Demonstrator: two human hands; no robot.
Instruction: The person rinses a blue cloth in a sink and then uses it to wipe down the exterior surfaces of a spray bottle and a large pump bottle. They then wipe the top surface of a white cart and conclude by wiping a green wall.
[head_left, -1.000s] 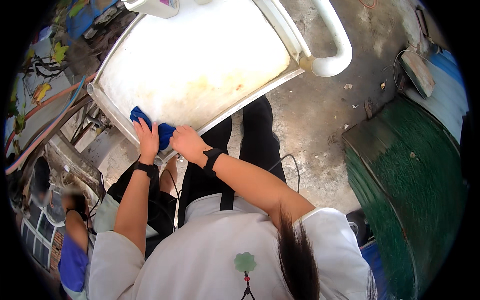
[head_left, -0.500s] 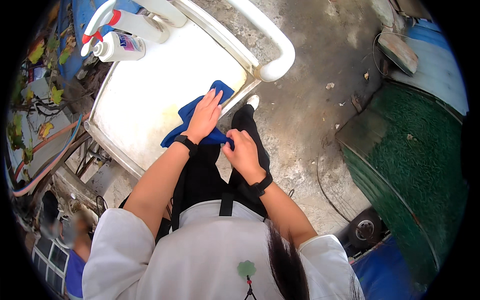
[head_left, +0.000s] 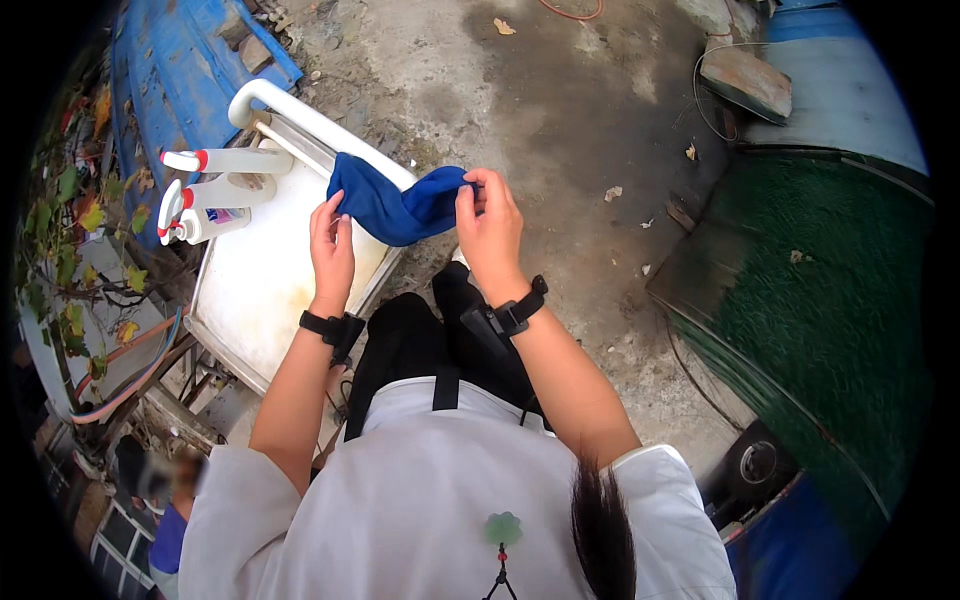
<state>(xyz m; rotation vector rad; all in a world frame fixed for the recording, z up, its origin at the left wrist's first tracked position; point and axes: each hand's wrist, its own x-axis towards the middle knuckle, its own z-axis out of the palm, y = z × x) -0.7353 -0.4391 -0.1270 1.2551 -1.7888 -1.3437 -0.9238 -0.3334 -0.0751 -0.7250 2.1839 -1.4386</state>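
A blue cloth (head_left: 390, 205) hangs folded and slightly twisted between my two hands, raised over the right edge of a white cart top (head_left: 270, 280). My left hand (head_left: 331, 250) is closed on the cloth's left end, thumb and fingers pinching it. The other end is pinched by my right hand (head_left: 490, 225), off to the right above the concrete. Faint yellowish stains show on the cart's white surface. At its far left stand two spray bottles (head_left: 235, 160) with red-and-white heads and a white pump bottle (head_left: 215, 225) with a coloured label.
A white tubular handle (head_left: 320, 125) runs along the cart's far end. On the right lies a green-covered slab (head_left: 810, 260), with a wheel (head_left: 758, 463) near its lower end. Vines and hoses (head_left: 130, 365) crowd the left side. Another person (head_left: 172, 520) is at lower left.
My left hand has lifted off the cart top, where it lay flat on the cloth. Both hands now hold the cloth up in the air. The view has shifted, showing more ground beyond the cart.
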